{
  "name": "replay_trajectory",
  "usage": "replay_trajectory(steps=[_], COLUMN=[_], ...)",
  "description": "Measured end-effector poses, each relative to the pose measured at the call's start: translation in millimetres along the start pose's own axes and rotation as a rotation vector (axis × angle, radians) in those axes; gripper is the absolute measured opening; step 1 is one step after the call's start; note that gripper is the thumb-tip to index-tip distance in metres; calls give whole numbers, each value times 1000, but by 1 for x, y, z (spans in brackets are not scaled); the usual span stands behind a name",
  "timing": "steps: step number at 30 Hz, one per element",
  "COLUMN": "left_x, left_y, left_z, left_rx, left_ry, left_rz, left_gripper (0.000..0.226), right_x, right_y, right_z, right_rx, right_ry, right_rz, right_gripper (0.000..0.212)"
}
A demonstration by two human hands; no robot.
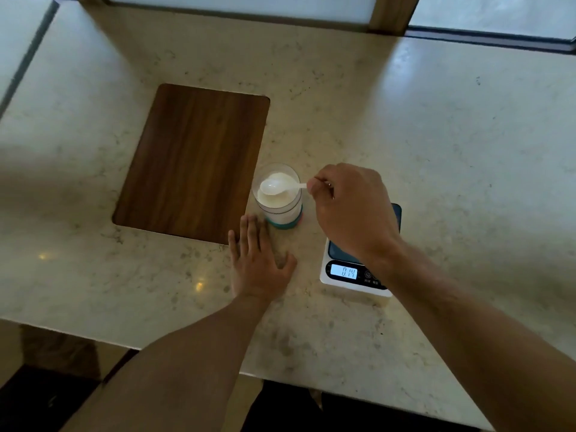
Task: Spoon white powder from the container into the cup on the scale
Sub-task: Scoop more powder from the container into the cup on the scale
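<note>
- A pale, speckled stone counter (405,126) carries everything; its near edge runs across the bottom of the view, and window frames line its far edge.
- Left of centre, a dark wood-grain panel (193,163) with rounded corners lies flush in the counter, its near right corner close to the left hand's fingertips.
- The left hand (258,260) lies flat on the counter, palm down, fingers stretched out and gripping nothing. It rests between the panel's corner and the container, fingertips just beside the container's base; whether they touch it I cannot tell.
- The container (279,198), a clear round jar with a teal and pink base, stands upright on the counter just off the panel's right edge and holds white powder (274,199).
- A small white spoon (276,186) sits over the jar's open mouth, bowl facing up, handle pointing right.
- The right hand (349,210) is closed around the end of the spoon's handle, pinching it at the fingertips, and hovers right of the jar.
- The scale (352,275), white with a dark platform, sits near the counter's front edge on the right. The right hand and forearm cover most of the platform, so the cup is hidden from view. Its lit display shows digits too blurred to read surely.
</note>
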State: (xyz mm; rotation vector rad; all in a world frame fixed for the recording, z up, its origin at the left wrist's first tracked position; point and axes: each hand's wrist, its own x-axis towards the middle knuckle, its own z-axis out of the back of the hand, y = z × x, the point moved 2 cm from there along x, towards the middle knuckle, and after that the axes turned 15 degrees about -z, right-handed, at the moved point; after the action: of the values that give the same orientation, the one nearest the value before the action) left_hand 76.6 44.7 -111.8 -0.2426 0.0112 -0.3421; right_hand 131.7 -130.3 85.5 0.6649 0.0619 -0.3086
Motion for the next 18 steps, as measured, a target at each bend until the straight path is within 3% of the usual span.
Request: replay_trajectory(steps=[18], left_x=[0], left_y=[1], left_z=[-2], left_rx=[44], left_ry=[41], left_rz=[0], left_gripper=[97], right_x=[15], right_y=[24], right_z=[-4], right_rx=[-296], right_ry=[15], right_rz=[211], right_gripper=[18])
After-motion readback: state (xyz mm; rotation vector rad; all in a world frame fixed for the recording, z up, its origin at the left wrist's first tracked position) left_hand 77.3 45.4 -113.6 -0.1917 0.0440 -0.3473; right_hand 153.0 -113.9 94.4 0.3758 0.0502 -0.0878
